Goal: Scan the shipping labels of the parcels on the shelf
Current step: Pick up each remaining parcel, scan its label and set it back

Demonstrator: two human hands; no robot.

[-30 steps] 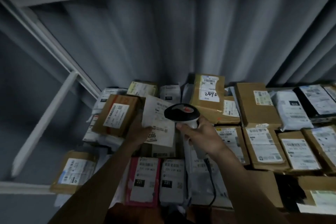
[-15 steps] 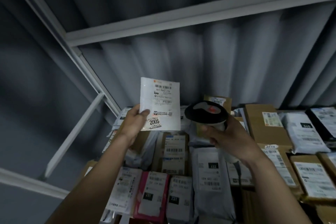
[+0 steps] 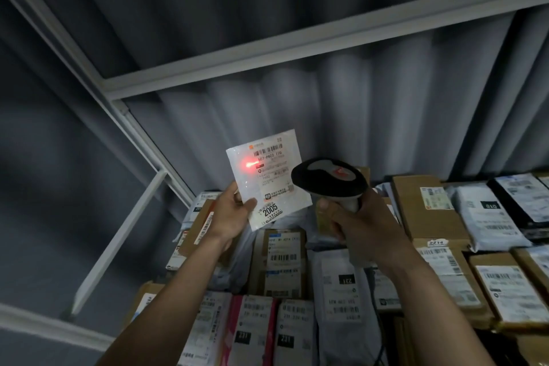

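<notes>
Head view: the left hand [image 3: 230, 217] pinches the white flat parcel [image 3: 269, 178] by its lower left corner, tilting its shipping label toward the barcode scanner [image 3: 329, 180], which the right hand [image 3: 353, 221] grips by the handle just right of the parcel. A red scan spot [image 3: 249, 164] now glows left of the barcode, absent earlier; the parcel is raised above the shelf's boxes [image 3: 424, 205].

Small print on the white parcel [image 3: 269, 178] blurs; the right hand [image 3: 355, 223] hides the scanner [image 3: 329, 180] handle.
</notes>
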